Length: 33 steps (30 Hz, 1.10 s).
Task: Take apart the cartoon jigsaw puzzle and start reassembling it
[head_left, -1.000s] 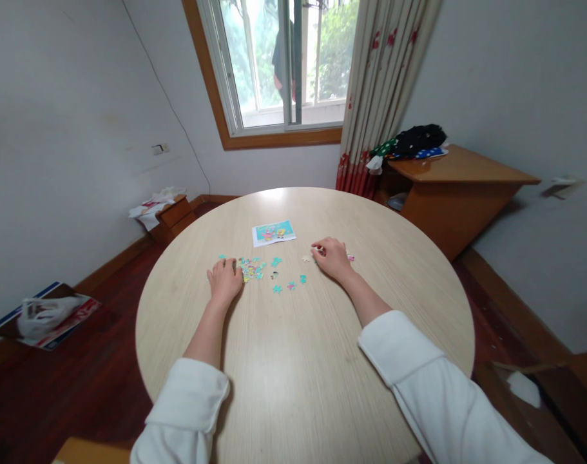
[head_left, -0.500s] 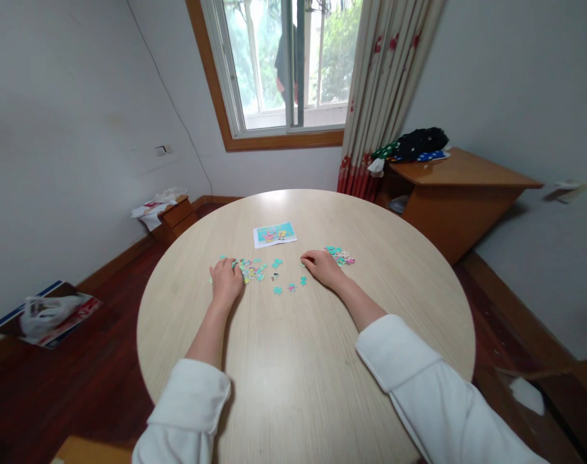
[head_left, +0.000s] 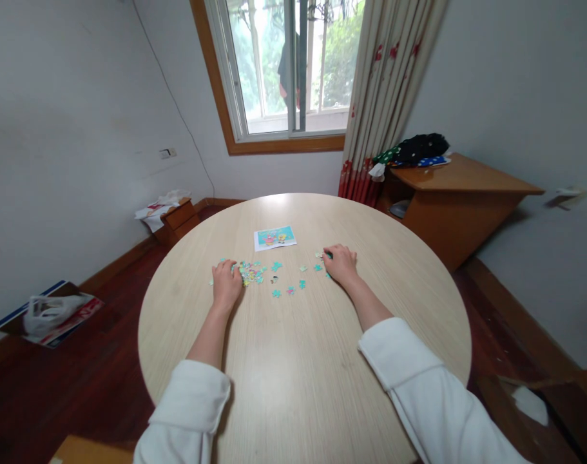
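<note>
left hand (head_left: 227, 281): at jigsaw-piece pile (head_left: 249, 273), left of centre | right hand (head_left: 342, 264): beside loose jigsaw piece (head_left: 318, 267), right of centre | cartoon sheet (head_left: 275, 238): mid-frame | window (head_left: 261, 71): top centre

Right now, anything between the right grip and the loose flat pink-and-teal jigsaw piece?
Yes: a flat teal jigsaw piece lies roughly between the right grip and the pink-and-teal piece. Probably low enough to clear.

No text is readable; the board (head_left: 86, 312) bears blurred lettering.
</note>
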{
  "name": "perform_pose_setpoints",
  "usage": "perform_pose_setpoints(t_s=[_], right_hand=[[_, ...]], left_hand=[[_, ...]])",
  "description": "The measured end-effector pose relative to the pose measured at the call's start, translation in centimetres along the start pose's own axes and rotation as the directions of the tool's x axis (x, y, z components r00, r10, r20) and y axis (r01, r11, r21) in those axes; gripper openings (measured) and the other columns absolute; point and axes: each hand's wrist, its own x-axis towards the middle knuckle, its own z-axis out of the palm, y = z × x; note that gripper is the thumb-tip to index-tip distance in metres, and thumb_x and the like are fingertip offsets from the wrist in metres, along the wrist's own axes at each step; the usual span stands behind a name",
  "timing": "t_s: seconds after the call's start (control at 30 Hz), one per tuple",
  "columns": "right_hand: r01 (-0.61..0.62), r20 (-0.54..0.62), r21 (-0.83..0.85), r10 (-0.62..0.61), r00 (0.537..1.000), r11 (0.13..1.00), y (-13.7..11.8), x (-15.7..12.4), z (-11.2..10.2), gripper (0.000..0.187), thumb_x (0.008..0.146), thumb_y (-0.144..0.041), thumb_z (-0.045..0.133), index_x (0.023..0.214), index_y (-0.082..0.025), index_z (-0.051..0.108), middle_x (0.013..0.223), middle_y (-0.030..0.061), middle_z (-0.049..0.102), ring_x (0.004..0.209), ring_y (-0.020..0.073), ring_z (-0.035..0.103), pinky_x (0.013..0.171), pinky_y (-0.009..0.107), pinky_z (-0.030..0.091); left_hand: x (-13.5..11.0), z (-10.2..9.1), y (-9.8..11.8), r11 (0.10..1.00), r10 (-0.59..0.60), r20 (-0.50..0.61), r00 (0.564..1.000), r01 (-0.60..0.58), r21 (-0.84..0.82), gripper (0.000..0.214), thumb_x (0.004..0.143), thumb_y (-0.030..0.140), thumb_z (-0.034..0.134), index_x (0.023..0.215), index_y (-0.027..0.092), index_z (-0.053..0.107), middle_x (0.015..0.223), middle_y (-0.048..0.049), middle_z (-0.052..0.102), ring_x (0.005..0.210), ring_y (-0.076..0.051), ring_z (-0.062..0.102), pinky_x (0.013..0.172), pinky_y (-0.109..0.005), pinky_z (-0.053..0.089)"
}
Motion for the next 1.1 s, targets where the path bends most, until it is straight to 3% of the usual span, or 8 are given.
perform_pose_setpoints(t_s=[0.33, 0.5, 0.77, 1.1], right_hand=[[0.02, 0.019, -0.018, -0.019, 1.0, 1.0, 0.2, 0.1, 0.3, 0.021, 0.084, -0.031, 0.054, 0.085, -0.021, 0.073, 0.101, 0.0084, 0.066, 0.096, 0.0234, 0.051, 0.082, 0.038, 0.03], [0.049, 0.015, -0.04, -0.049, 0.999, 0.998, 0.1, 0.0, 0.3, 0.023, 0.08, -0.038, 0.059, 0.085, -0.021, 0.074, 0.102, 0.008, 0.066, 0.096, 0.0244, 0.051, 0.081, 0.038, 0.029], [0.07, -0.011, -0.034, -0.071, 0.997, 0.997, -0.1, 0.2, 0.3, 0.027, 0.088, -0.029, 0.048, 0.077, -0.019, 0.071, 0.095, 0.0093, 0.067, 0.094, 0.0233, 0.052, 0.08, 0.038, 0.028], [0.179, 0.037, 0.131, -0.185, 0.982, 0.975, -3.7, -1.0, 0.8, 0.023, 0.09, -0.027, 0.049, 0.077, -0.019, 0.066, 0.094, 0.0066, 0.065, 0.094, 0.021, 0.052, 0.079, 0.033, 0.028]], left_hand=[[0.0, -0.1, -0.1, 0.998, 0.006, -0.062, 0.998, -0.01, -0.056, 0.027, 0.083, 0.019, 0.039, 0.094, 0.014, 0.064, 0.101, -0.013, 0.063, 0.104, -0.023, 0.055, 0.097, -0.035, 0.042], [0.0, -0.2, 0.1, 0.999, -0.005, -0.093, 0.996, 0.002, -0.037, 0.022, 0.083, 0.023, 0.043, 0.085, 0.017, 0.064, 0.092, -0.0109, 0.061, 0.097, -0.023, 0.057, 0.092, -0.036, 0.044], [-0.1, -0.5, 0.3, 1.0, 0.02, -0.081, 0.997, -0.018, 0.017, 0.013, 0.081, 0.024, 0.049, 0.074, 0.019, 0.06, 0.084, -0.0083, 0.058, 0.089, -0.023, 0.056, 0.085, -0.035, 0.045], [0.0, -0.5, 0.5, 0.997, 0.0, -0.046, 0.999, 0.004, 0.074, 0.011, 0.072, 0.016, 0.052, 0.063, 0.021, 0.049, 0.08, -0.0061, 0.056, 0.087, -0.022, 0.055, 0.081, -0.034, 0.043]])
